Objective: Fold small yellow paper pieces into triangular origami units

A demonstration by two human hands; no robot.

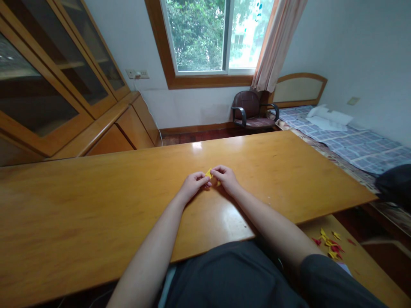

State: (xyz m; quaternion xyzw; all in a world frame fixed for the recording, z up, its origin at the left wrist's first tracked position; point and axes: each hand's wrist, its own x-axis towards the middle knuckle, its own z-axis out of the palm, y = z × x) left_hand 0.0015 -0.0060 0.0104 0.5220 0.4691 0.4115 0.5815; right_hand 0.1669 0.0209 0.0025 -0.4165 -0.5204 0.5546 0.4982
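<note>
A small piece of folded yellow paper (208, 173) is held between my two hands, just above the middle of the wooden table (96, 205). My left hand (195, 183) pinches it from the left, thumb on the near side. From the right, the thumb and fingers of my right hand (224, 176) close on its other edge. Fingers cover much of the paper, so its full shape is hidden.
Several yellow and red folded paper pieces (330, 244) lie on a lower wooden surface (369, 265) at the right. Beyond the table stand an office chair (253, 110) and a bed (362, 145). A glass-fronted cabinet (93, 132) lines the left wall.
</note>
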